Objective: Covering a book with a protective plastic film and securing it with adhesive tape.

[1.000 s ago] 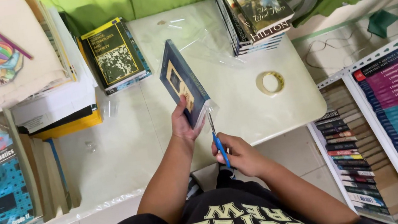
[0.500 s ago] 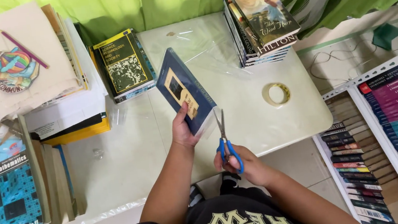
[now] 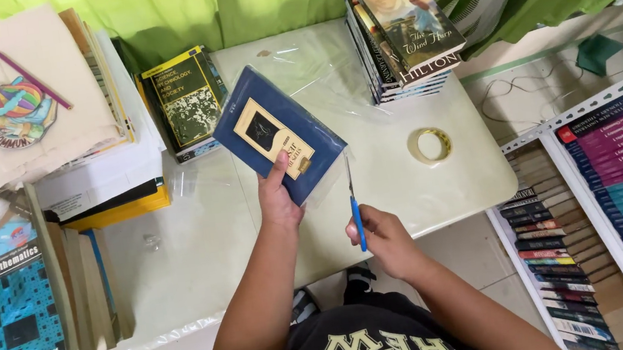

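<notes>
Blue book: the blue book (image 3: 277, 132) is held up over the pale surface (image 3: 202, 252), tilted, its lower corner pinched in the left hand's (image 3: 280, 200) grip, thumb on the front cover and the other fingers behind it.
Clear film: clear film (image 3: 318, 71) spreads from under the book toward the far edge of the surface; a strip of it juts past the book's edge just beside the grip.
Scissors: the right hand (image 3: 382, 236) is closed round the blue handle of the scissors (image 3: 355, 205), blades pointing up at that strip of film; whether the blades are parted I cannot tell, seen edge-on.
Handling, as I judge it: the book looks stiff and light enough for one hand; the film over it is likely slick, so a hold near the corner with the thumb flat seems soundest. The film is thin, limp and would crease or tear easily.
Farther from the grip: a tape roll (image 3: 430, 144) lies beyond the scissors hand; a stack of books (image 3: 405, 37) stands past it at the far corner; a dark book with a yellow band (image 3: 184, 103) lies on the other side of the held book, then taller piles (image 3: 45, 136).
Hard to make out: the fingers behind the book, the book's back, and the film's exact edges against the pale surface.
</notes>
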